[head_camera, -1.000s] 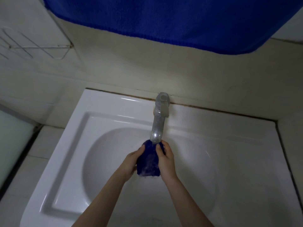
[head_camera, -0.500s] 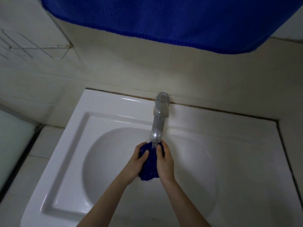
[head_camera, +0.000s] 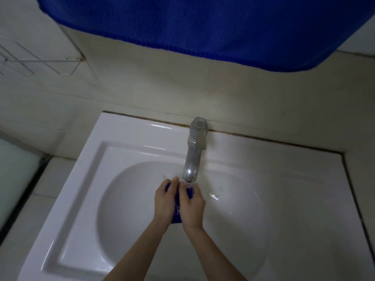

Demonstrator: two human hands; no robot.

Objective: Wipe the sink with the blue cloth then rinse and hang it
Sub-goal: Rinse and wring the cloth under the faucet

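A small blue cloth is bunched between my two hands over the white sink, just below the spout of the metal tap. My left hand grips the cloth from the left and my right hand grips it from the right, palms pressed together. Only thin strips of cloth show between and under the hands. Water runs from the spout onto my fingertips.
A large blue towel hangs across the top of the view, above the tiled wall. A white wire rack is fixed to the wall at the left. A dark gap runs along the sink's left side.
My hands have closed tighter around the cloth, covering most of it. They have shifted slightly left under the spout.
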